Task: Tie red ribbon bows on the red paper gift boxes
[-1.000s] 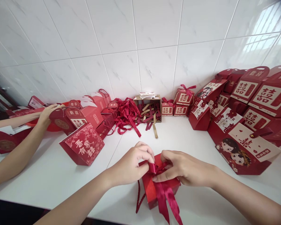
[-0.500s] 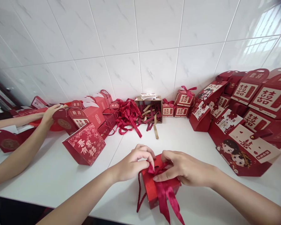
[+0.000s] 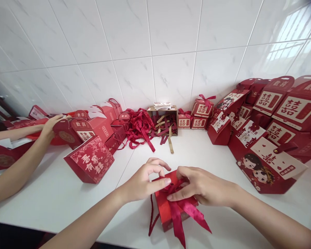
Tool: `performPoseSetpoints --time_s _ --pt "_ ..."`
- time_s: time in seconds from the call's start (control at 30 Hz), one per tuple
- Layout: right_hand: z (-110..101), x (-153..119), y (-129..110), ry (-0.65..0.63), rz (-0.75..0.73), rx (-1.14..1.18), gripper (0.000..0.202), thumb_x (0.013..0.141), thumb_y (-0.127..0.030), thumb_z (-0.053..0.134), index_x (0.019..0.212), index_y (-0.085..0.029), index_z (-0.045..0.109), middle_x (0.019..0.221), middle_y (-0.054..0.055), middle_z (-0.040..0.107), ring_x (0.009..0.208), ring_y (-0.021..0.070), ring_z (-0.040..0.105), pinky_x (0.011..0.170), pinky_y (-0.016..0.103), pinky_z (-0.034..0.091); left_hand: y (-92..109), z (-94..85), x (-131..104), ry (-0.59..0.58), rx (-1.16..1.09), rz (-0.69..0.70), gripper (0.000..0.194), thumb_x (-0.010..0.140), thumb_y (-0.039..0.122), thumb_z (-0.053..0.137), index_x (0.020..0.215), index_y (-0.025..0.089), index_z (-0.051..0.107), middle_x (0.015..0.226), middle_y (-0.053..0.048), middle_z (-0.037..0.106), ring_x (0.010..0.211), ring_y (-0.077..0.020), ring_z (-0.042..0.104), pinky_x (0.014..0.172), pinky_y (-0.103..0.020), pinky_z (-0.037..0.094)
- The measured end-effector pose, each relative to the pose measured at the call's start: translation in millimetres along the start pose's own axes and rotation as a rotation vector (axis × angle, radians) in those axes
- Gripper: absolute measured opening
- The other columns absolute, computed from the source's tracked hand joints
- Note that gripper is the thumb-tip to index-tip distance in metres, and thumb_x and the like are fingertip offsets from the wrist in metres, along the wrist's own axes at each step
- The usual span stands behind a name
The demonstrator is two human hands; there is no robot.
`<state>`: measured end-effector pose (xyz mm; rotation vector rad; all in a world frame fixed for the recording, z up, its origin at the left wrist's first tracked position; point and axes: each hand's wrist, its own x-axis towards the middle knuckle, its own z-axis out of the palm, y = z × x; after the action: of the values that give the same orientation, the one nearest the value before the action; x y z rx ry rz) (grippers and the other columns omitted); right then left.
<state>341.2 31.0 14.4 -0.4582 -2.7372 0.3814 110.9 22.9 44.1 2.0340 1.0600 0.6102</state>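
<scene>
"How far along are you?"

"The glossy crimson satin ribbon [image 3: 177,221] is on: it gathers in a knot atop the small red cardboard box [image 3: 164,208], which sits on the white tabletop [image 3: 194,150] close to me. Two tails trail loose over its near side. I judge the tying mostly done, with only tightening and neatening left, but my fingers hide much of the knot."

"And your grip?"

"My right hand [image 3: 203,185] pinches the ribbon at the knot, the gap narrow. My left hand [image 3: 146,178] is loosely spread, thumb over the ribbon's left side; I can't tell whether it touches."
</scene>
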Motion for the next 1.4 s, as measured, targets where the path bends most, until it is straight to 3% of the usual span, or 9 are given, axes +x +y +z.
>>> performPoseSetpoints --time_s 0.17,0.3,0.5,0.7,0.87,1.13,1.27,1.4 --pt "-1 -1 -1 0.002 -0.004 -0.013 0.05 0.084 -0.007 0.054 0.124 -0.036 0.06 0.088 0.004 0.048 0.08 0.0157 0.046 0.068 0.025 0.04 0 14.3 1 0.121 -0.067 0.09 0.026 0.076 0.025 0.064 0.062 0.02 0.042 0.088 -0.005 0.065 0.104 -0.0213 0.053 0.092 -0.033 0.042" --pt "-2 0 -3 -0.004 -0.007 -0.032 0.044 0.087 -0.01 0.053 0.122 -0.035 0.062 0.086 0.004 0.047 0.078 0.0157 0.045 0.068 0.025 0.04 3 24.9 1 0.141 -0.079 -0.002 0.017 0.076 0.023 0.064 0.066 0.019 0.051 0.091 -0.004 0.064 0.089 -0.0185 0.058 0.082 -0.029 0.045" --pt "-3 -2 0 0.03 -0.016 0.005 0.045 0.084 -0.005 0.054 0.119 -0.032 0.065 0.09 0.004 0.052 0.079 0.0146 0.05 0.069 0.024 0.042 0 31.3 1 0.165 -0.106 -0.072 0.013 0.078 0.024 0.062 0.068 0.018 0.057 0.076 -0.003 0.063 0.087 -0.0198 0.06 0.079 -0.03 0.046" --pt "-5 -4 4 0.275 0.003 0.113 0.029 0.093 -0.01 0.046 0.104 -0.023 0.07 0.082 0.005 0.06 0.069 0.0115 0.055 0.061 0.022 0.043 -3 33.4 -2 0.194 -0.219 -0.086 0.014 0.078 0.027 0.065 0.073 0.018 0.056 0.083 -0.002 0.065 0.08 -0.017 0.061 0.075 -0.029 0.047" --pt "-9 -5 5 0.363 0.088 0.101 0.027 0.094 -0.019 0.051 0.118 -0.021 0.061 0.079 0.005 0.064 0.07 0.0139 0.057 0.063 0.024 0.046 -6 36.1 -3 0.208 -0.232 -0.099 0.016 0.079 0.031 0.066 0.077 0.018 0.058 0.084 -0.003 0.065 0.08 -0.0171 0.061 0.075 -0.029 0.047" --pt "-14 -9 13 0.377 0.125 -0.008 0.03 0.097 -0.03 0.045 0.118 -0.019 0.063 0.069 0.005 0.061 0.067 0.0158 0.055 0.058 0.026 0.045 -11 39.5 -6 0.2 -0.206 -0.097 0.014 0.077 0.029 0.066 0.077 0.019 0.057 0.082 -0.003 0.062 0.092 -0.021 0.06 0.079 -0.03 0.046" --pt "-13 -6 13 0.359 0.166 0.132 0.026 0.094 -0.028 0.052 0.115 -0.021 0.065 0.08 0.006 0.067 0.075 0.0167 0.058 0.066 0.028 0.048 -9 33.7 -8 0.167 -0.234 -0.099 0.021 0.072 0.03 0.072 0.081 0.018 0.057 0.088 -0.003 0.063 0.088 -0.0199 0.06 0.08 -0.031 0.046" --pt "-16 -4 11 0.257 0.276 0.351 0.015 0.087 -0.027 0.063 0.099 -0.02 0.07 0.088 0.005 0.069 0.082 0.0162 0.061 0.075 0.029 0.049 -7 27.4 -8 0.092 -0.311 -0.066 0.017 0.08 0.031 0.065 0.077 0.018 0.054 0.089 -0.003 0.065 0.085 -0.0171 0.06 0.08 -0.03 0.045"
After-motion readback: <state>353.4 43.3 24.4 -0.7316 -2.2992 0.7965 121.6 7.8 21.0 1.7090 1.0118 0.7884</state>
